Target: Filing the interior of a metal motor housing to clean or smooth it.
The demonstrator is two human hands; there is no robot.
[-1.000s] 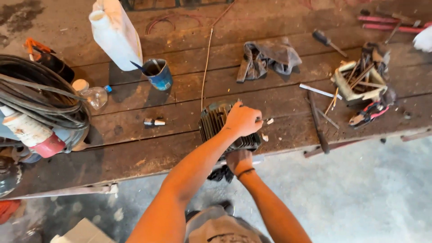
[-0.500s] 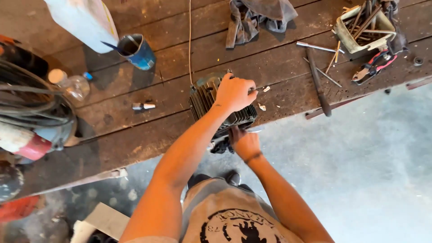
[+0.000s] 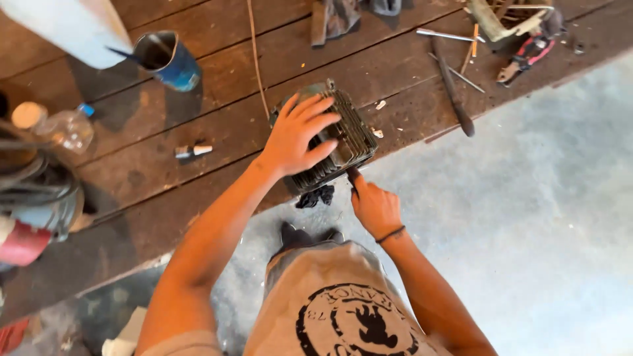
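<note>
— Where is the finned metal block [image 3: 343, 142]?

— At the near edge of the wooden counter [image 3: 198, 171], part of it hanging out over the grey floor [image 3: 547, 198].

— And the hands?

— The left hand [image 3: 297, 135] lies flat on top of the block, fingers spread wide over the fins; its grip is apart, pressing rather than closed round anything. The right hand [image 3: 374, 207] sits just below the counter's edge, beside the block's lower corner. Its grip is together on a thin dark tool [image 3: 353, 177] whose tip meets the block's underside; what kind of tool it is, I cannot tell.

— Anything under the block?

— A dark rag [image 3: 316, 196] hangs just beneath it.

— What else is on the counter?

— To the left, a blue cup [image 3: 168, 62] with a stick in it, a white jug [image 3: 66, 26] beside that, and a clear plastic bottle [image 3: 62, 128] nearer the far left edge. A small white-tipped piece [image 3: 192, 151] lies between the bottle and the block. To the right, well apart from the hands, there is a long dark rod [image 3: 452, 89], and red-handled pliers [image 3: 524, 58] near the top right corner. A grey cloth [image 3: 336, 16] lies at the top.
</note>
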